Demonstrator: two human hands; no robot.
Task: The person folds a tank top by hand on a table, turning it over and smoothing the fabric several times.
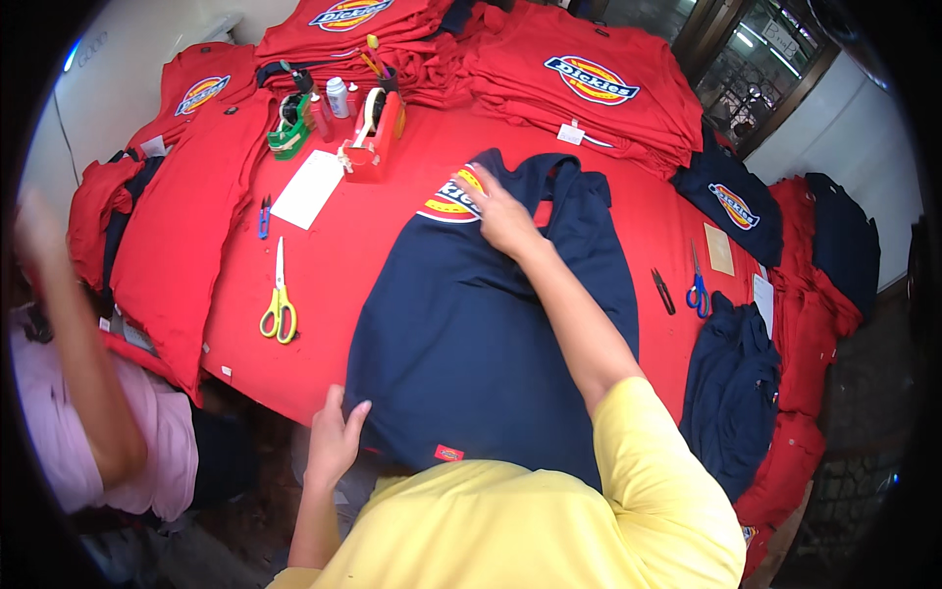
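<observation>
I see the right hand (500, 216) lying open, palm down, fingers spread flat on the upper part of the navy T-shirt (471, 334), just beside its oval chest print. The left hand (335, 442) pinches the shirt's near lower-left edge, thumb over the cloth. The shirt lies spread in the middle of the red-covered table (343, 245), its hem at the near edge. Left of it I note yellow-handled scissors (279, 304), a white sheet (307, 188) and a red tape dispenser (375, 137). Stacks of red T-shirts (579, 88) sit along the far side. Blue-handled scissors (698, 290) lie to the right, near a heap of navy shirts (731, 393). Another person's arm (83, 353), in a pink sleeve, shows at far left
</observation>
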